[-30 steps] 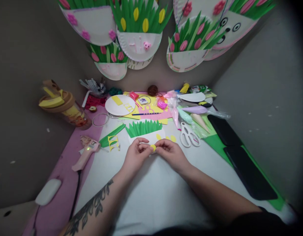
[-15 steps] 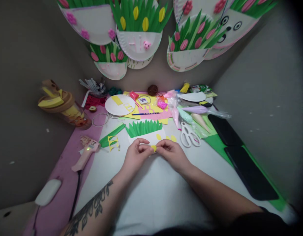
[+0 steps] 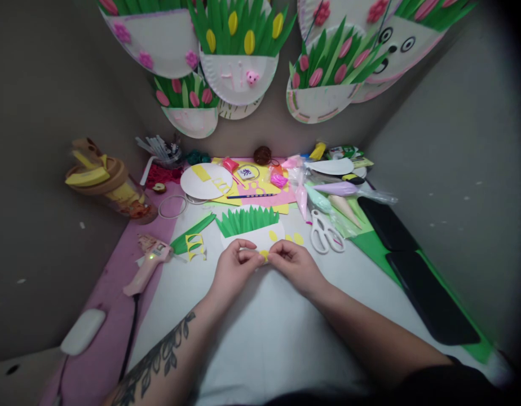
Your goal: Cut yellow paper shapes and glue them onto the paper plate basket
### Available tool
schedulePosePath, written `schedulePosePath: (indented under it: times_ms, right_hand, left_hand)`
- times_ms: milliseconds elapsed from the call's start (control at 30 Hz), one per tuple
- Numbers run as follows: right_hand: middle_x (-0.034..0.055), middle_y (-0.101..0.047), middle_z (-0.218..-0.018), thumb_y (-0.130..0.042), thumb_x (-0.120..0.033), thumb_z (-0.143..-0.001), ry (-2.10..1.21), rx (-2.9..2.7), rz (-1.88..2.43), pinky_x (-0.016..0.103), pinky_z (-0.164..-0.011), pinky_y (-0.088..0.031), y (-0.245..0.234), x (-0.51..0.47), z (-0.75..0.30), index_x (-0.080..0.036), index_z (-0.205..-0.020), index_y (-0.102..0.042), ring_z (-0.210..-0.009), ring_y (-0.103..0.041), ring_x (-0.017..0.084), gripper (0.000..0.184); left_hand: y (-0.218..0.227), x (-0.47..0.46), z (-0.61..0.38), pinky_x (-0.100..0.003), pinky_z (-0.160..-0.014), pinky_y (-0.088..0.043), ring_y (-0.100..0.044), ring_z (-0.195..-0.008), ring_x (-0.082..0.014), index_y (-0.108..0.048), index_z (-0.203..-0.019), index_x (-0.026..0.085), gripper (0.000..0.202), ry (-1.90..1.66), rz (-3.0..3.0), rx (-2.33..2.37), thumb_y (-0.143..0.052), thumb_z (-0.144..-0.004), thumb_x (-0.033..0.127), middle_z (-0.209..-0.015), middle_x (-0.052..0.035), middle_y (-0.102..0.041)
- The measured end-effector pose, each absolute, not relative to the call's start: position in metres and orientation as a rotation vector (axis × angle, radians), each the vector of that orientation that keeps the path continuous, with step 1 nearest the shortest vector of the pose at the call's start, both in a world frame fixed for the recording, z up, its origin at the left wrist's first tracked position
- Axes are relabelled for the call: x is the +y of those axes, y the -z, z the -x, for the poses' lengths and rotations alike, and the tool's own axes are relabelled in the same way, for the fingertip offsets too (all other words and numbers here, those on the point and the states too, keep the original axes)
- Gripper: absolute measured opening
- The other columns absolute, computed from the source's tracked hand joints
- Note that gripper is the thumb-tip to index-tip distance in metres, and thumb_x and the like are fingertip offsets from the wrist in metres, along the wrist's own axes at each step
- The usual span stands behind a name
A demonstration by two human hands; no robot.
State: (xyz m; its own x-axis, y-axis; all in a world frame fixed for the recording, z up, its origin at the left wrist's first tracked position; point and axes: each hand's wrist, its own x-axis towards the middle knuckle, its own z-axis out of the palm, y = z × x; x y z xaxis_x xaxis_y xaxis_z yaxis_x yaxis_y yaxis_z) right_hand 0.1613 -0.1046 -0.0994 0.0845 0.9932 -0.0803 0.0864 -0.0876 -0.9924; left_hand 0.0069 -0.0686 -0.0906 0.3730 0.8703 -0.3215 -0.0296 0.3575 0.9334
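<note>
Between both hands is a small yellow paper petal (image 3: pixel 264 255), pinched at its two ends. My left hand (image 3: pixel 237 262) closes thumb and fingers on its left side, and my right hand (image 3: pixel 292 262) does so on its right. Just beyond them lies a white paper plate (image 3: pixel 260 232) with a row of green paper grass (image 3: pixel 250 220) along its top. One yellow oval (image 3: pixel 273 235) rests on the plate. More yellow ovals (image 3: pixel 297 239) lie to its right, beside white-handled scissors (image 3: pixel 327 232).
To the left are a pink hot glue gun (image 3: pixel 148 268), green paper strips (image 3: pixel 195 232) and a yellow cut-out scrap (image 3: pixel 195 246). A lidded cup (image 3: pixel 116 189) stands behind them. Clay bags (image 3: pixel 319 198) lie at back right, near two black trays (image 3: pixel 432 296). Decorated plates (image 3: pixel 239 79) hang on the wall.
The yellow petal looks slightly narrower between my fingertips. My hands have barely shifted; everything else stays in place.
</note>
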Motion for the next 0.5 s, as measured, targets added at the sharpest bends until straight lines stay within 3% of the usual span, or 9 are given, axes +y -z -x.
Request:
schedulePosePath:
  times_ms: [267,500]
  right_hand:
    - [-0.0035,-0.050,-0.062,-0.060,-0.031,-0.075,-1.121,-1.159,1.415,0.024,-0.056,-0.039,0.1015,-0.1055,-0.1607,-0.020,-0.066,-0.051,-0.058,-0.046,0.012,0.017]
    - [-0.0037,-0.050,-0.060,-0.060,-0.031,-0.074,-1.116,-1.159,1.427,0.024,-0.055,-0.038,0.1037,-0.1049,-0.1579,-0.020,-0.065,-0.050,-0.057,-0.046,0.012,0.018]
  left_hand:
    - [0.0893,-0.0699,-0.0072,-0.021,-0.061,-0.040,-0.059,-0.061,-0.0107,-0.053,-0.096,0.016,0.041,-0.695,-1.035,1.020,-0.075,-0.067,0.033,-0.068,-0.0009,-0.070]
    - [0.0895,-0.0715,-0.0083,-0.021,-0.062,-0.040,-0.057,-0.060,-0.0100,-0.053,-0.097,0.016,0.037,-0.709,-1.073,1.036,-0.073,-0.069,0.030,-0.064,0.0012,-0.068]
